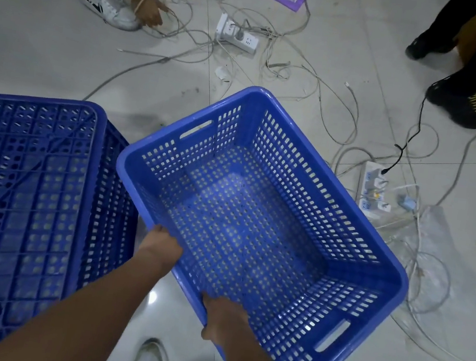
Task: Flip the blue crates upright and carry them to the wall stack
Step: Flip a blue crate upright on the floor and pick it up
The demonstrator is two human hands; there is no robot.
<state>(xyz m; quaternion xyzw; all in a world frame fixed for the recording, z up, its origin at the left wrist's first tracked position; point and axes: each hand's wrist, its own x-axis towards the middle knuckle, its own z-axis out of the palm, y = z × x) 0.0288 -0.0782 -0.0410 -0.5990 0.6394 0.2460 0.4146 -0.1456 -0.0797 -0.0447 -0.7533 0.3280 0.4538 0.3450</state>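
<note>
An upright blue perforated crate (259, 213) fills the centre, its open top facing me and nothing inside it. My left hand (161, 249) grips its near long rim toward the left. My right hand (224, 316) grips the same rim further right, fingers hooked over the edge. A second blue crate (27, 199) lies upside down at the left, its ribbed bottom facing up, close beside the held one. The wall stack is not in view.
Tangled white cables (275, 65) and power strips (238, 35) (374, 194) cover the tiled floor ahead and to the right. Another person's hand (151, 12) and white shoe (111, 8) are at the top left. Black shoes (456, 102) stand at the top right. My own shoe (150, 358) shows below.
</note>
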